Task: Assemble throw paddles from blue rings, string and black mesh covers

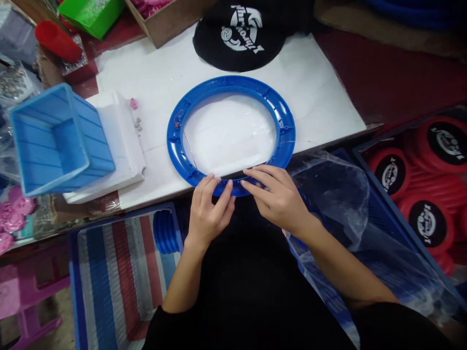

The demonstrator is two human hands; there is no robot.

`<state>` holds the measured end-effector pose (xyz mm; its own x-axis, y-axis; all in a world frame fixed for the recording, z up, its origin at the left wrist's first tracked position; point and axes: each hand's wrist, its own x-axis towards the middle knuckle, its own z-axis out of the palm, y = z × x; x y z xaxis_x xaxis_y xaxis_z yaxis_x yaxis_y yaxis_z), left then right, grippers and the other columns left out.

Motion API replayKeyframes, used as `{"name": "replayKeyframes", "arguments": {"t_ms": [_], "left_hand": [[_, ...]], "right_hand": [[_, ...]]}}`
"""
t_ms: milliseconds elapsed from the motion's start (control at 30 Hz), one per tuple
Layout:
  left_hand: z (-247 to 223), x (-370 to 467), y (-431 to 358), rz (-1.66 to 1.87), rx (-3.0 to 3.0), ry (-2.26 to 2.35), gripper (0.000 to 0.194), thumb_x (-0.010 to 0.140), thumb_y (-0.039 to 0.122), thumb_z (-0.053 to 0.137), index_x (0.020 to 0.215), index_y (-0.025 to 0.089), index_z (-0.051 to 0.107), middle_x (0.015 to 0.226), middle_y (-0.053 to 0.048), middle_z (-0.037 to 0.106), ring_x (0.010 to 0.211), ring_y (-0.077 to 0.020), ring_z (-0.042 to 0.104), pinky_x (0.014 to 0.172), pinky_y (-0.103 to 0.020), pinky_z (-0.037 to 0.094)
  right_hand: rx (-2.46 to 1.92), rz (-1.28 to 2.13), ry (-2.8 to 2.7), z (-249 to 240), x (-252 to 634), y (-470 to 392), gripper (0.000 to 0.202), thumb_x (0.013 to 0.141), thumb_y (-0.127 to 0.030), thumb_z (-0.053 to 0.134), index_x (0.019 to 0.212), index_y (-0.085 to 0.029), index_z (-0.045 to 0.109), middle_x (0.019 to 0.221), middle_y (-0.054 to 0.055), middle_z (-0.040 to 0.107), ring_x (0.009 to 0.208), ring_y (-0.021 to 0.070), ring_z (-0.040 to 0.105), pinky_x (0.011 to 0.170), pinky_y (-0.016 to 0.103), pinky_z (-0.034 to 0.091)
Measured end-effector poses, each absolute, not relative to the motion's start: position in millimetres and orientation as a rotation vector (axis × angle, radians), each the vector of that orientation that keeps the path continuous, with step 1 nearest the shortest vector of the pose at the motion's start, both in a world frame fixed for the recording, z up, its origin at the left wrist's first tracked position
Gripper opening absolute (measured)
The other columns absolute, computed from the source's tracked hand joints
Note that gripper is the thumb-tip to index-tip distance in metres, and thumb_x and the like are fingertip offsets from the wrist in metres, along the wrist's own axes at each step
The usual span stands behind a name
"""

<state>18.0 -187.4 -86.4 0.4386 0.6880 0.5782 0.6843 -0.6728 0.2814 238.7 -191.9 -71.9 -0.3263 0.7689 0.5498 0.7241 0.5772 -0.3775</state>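
A blue plastic ring (229, 83) lies on the white work surface, with ribs and small posts showing on its upper side. At its near edge, my left hand (210, 209) has its fingers bent over the rim. Just to the right, my right hand (279, 199) also grips the near rim, its fingertips close to those of the left. A small component with red wire (178, 122) sits in the ring's left side, and a thin wire (190, 151) runs down from it. My fingers partly hide the near rim.
A light-blue bin (98, 141) stands on a white foam block (127, 146) at left, beside small grey pieces (137, 124). Beyond the ring lies a black printed fabric disc (242, 36). Red discs (430, 189) fill a crate at right. Blue rings (167, 232) lie in a striped-lined crate below.
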Motion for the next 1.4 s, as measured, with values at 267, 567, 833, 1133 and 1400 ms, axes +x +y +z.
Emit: {"name": "replayKeyframes", "arguments": {"t_ms": [267, 567, 833, 1133, 1400], "left_hand": [[-87.7, 17.1, -186.9, 1.059, 2.652, 1.235, 0.052, 0.097, 0.013, 0.069, 0.147, 0.025, 0.064, 0.137, -0.016, 0.063, 0.14, -0.0382, 0.059, 0.11, -0.061, 0.057], [-86.0, 18.0, -185.6, 1.063, 2.633, 1.256, 0.046, 0.096, 0.013, 0.071, 0.14, 0.023, 0.068, 0.134, -0.017, 0.062, 0.136, -0.0372, 0.061, 0.108, -0.059, 0.058], [-77.0, 18.0, -184.3, 1.019, 2.633, 1.256, 0.041, 0.096, 0.013, 0.069, 0.137, 0.019, 0.069, 0.133, -0.018, 0.061, 0.135, -0.0373, 0.06, 0.11, -0.058, 0.057], [-65.0, 24.2, -186.9, 1.025, 2.602, 1.296, 0.034, 0.096, 0.012, 0.071, 0.129, 0.019, 0.071, 0.131, -0.017, 0.064, 0.136, -0.0375, 0.061, 0.113, -0.063, 0.053], [-45.0, 57.1, -166.5, 1.056, 2.575, 1.285, 0.017, 0.101, 0.013, 0.065, 0.116, 0.016, 0.072, 0.116, -0.013, 0.075, 0.119, -0.0309, 0.07, 0.107, -0.052, 0.055]], "right_hand": [[-1.204, 0.055, -2.106, -67.3, 236.1, -191.1, 0.031, 0.096, -0.002, 0.062, 0.113, -0.017, 0.082, 0.122, 0.016, 0.08, 0.117, 0.0324, 0.069, 0.095, 0.053, 0.063], [-1.218, 0.057, -2.094, -69.1, 234.2, -190.8, 0.03, 0.097, -0.003, 0.061, 0.111, -0.019, 0.082, 0.119, 0.014, 0.08, 0.117, 0.0318, 0.068, 0.095, 0.052, 0.062], [-1.144, 0.154, -2.205, -41.4, 254.6, -185.9, 0.032, 0.096, -0.004, 0.06, 0.115, -0.018, 0.082, 0.139, 0.018, 0.073, 0.126, 0.034, 0.067, 0.101, 0.055, 0.063], [-1.479, 0.055, -1.947, -35.6, 311.5, -139.8, 0.022, 0.1, -0.016, 0.062, 0.113, -0.023, 0.078, 0.12, 0.013, 0.079, 0.114, 0.0343, 0.07, 0.104, 0.058, 0.056], [-1.489, 0.243, -1.985, -45.6, 313.5, -128.4, 0.018, 0.1, -0.019, 0.062, 0.105, -0.024, 0.078, 0.107, 0.009, 0.081, 0.105, 0.0304, 0.07, 0.098, 0.05, 0.056]]}}
